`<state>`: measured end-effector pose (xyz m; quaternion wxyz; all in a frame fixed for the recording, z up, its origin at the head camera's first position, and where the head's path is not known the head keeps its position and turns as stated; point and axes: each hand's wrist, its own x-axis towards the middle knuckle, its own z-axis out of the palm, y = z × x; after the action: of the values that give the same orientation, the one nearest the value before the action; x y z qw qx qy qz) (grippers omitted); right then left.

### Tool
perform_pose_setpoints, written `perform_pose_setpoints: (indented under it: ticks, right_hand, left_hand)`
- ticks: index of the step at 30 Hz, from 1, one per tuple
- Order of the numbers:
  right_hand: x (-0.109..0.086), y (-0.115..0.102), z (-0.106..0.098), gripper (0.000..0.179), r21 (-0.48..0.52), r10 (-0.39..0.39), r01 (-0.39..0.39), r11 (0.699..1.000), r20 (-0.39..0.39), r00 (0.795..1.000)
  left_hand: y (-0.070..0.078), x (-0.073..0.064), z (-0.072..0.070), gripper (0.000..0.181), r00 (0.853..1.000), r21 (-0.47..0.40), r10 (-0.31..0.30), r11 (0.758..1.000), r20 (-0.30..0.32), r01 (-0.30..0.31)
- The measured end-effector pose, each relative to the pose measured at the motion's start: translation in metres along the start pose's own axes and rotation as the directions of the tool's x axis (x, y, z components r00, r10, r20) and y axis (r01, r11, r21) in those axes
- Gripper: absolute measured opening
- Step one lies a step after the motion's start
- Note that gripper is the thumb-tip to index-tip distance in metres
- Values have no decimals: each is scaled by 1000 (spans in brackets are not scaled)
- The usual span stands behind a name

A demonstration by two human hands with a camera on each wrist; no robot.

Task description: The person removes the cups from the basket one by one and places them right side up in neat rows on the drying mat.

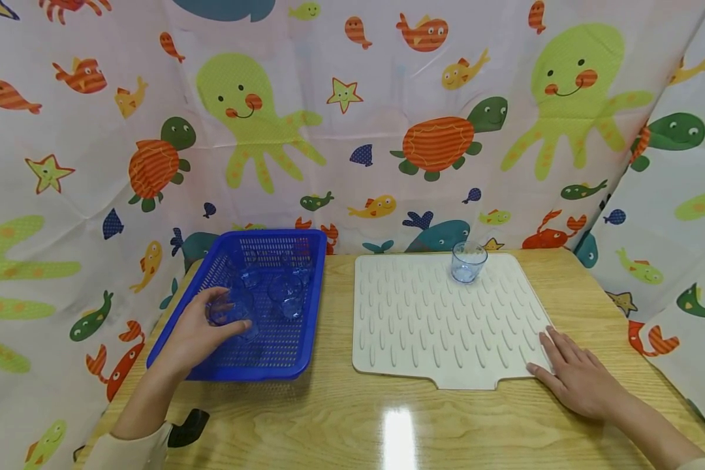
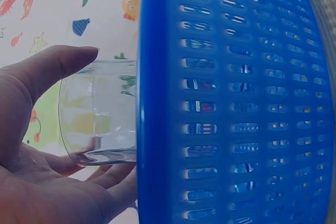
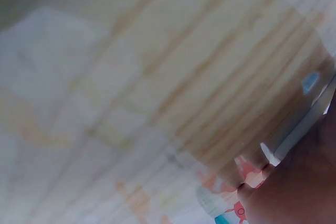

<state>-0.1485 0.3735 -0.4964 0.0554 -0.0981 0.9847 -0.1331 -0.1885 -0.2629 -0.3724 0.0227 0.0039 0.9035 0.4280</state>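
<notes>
Fingers of the left hand [image 1: 202, 326] grip a glass [image 1: 237, 304] over the basket [image 1: 314, 297]. The mat [image 1: 443, 320] lies at three o'clock, edge beneath extended fingers of the right hand [image 1: 580, 380].

Two hands on my feeds. Left hand [image 1: 195, 334]: thumb [image 2: 58, 62] set opposite curved fingers [image 2: 116, 183], holding; left forearm [image 1: 143, 403] slanting up from lower left. Right hand [image 1: 583, 380]: palm down, fingers extended, thumb apart; right forearm [image 1: 658, 424] entering lower right. Right wrist view blurred; finger detail there uncertain.
</notes>
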Motion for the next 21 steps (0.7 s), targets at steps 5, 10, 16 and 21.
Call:
perform_pose_setpoints:
  ticks: [5, 10, 16, 21]
  right_hand:
    - [0, 0, 0, 82, -3, 0, 0, 1000, -6, 1000]
    - [0, 0, 0, 82, -7, 2, -2, 1000, -8, 1000]
    - [-1, -2, 0, 81, -23, -3, 2, 1000, -17, 1000]
    - [-1, -1, 1, 81, -19, -4, 3, 1000, -17, 1000]
  left_hand:
    - [1, 1, 0, 91, 1000, 9, 19, 1000, -2, -19]
    - [2, 2, 1, 91, 999, 4, 34, 999, -5, -34]
    - [3, 3, 3, 92, 999, -18, 49, 999, -8, -49]
    - [6, 2, 4, 94, 998, -33, 54, 998, -10, -54]
